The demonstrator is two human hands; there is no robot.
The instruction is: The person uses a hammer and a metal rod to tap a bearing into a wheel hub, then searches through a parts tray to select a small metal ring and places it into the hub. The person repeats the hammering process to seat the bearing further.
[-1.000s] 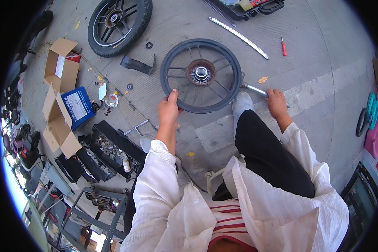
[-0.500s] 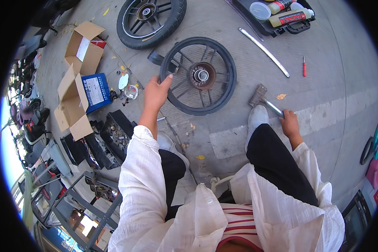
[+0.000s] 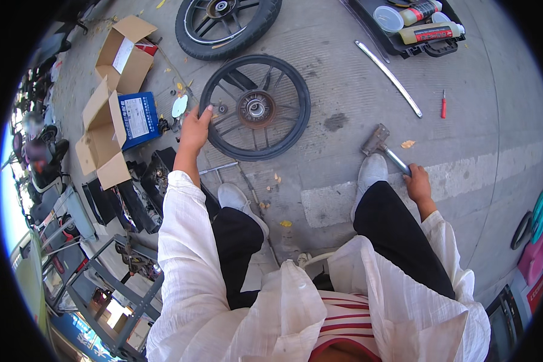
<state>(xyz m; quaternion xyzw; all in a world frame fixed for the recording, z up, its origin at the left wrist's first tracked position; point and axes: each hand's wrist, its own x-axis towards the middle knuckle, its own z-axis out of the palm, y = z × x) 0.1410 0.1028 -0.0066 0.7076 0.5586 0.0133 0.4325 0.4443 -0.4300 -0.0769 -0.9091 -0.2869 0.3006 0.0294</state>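
A black spoked wheel rim [image 3: 304, 111] without a tyre lies on the pavement in front of me, its rusty hub [image 3: 256, 108] facing up. My left hand [image 3: 194, 130] is closed on the rim's left edge, thumb on top. In my right hand [image 3: 419, 185] is the metal handle of a hammer [image 3: 395, 158]. The hammer's worn, blocky head [image 3: 375, 139] rests by the toe of my right shoe, apart from the wheel. Through the spokes shows a dark curved piece [image 3: 241, 80], partly hidden, and near my left thumb a small ring [image 3: 223, 109].
A wheel with a tyre [image 3: 223, 51] lies beyond the rim. Open cardboard boxes [image 3: 96, 145], a blue box [image 3: 140, 119] and black parts trays [image 3: 130, 205] stand left. Farther right are a long metal bar [image 3: 389, 78], a red screwdriver [image 3: 444, 105] and a black case [image 3: 398, 51] of bottles.
My left hand has moved the rim left, partly over the dark curved piece, uncovering a dark stain on the pavement. My right hand stays on the hammer in nearly the same place.
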